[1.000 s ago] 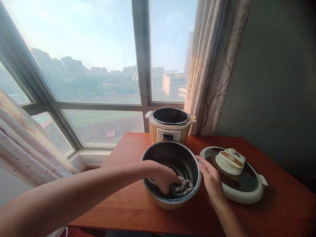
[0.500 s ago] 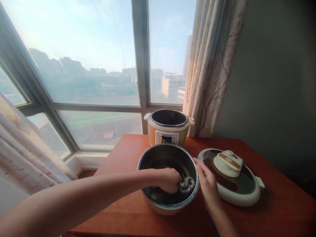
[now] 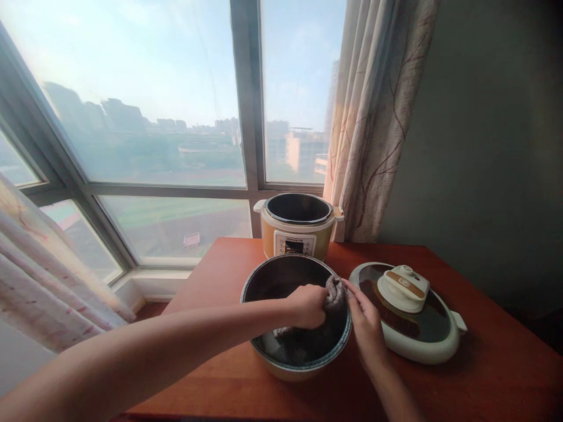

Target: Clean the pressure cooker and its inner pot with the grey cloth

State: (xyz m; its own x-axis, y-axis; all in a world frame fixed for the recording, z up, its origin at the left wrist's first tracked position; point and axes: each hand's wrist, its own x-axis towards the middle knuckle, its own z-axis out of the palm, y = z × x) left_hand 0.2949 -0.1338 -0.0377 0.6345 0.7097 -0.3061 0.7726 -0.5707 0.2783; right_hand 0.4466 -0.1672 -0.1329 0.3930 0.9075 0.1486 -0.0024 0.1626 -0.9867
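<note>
- Your left hand (image 3: pixel 309 305) is closed around a grey cloth (image 3: pixel 334 291), pressing it against the upper right of the inner wall of the inner pot (image 3: pixel 268 281); the bunched grip keeps the cloth packed against the curved metal.
- Your right hand (image 3: pixel 366 319) rests on the outer right rim of the inner pot, fingers loosely spread and holding nothing; placed there, it likely braces the pot against the push of the cloth.
- The inner pot stands on the wooden table (image 3: pixel 484 375), near its front edge, between your two arms.
- The cooker lid (image 3: pixel 409 310) lies flat just beside the pot on the right, handle up; the cooker base (image 3: pixel 298 228) stands open behind, by the window (image 3: pixel 153 117) and curtain (image 3: pixel 373 117).
- Compared with half a second ago, the cloth has climbed from low on the right side of the pot to just under the rim, and your left hand has risen with it; your right hand has kept its place on the rim.
</note>
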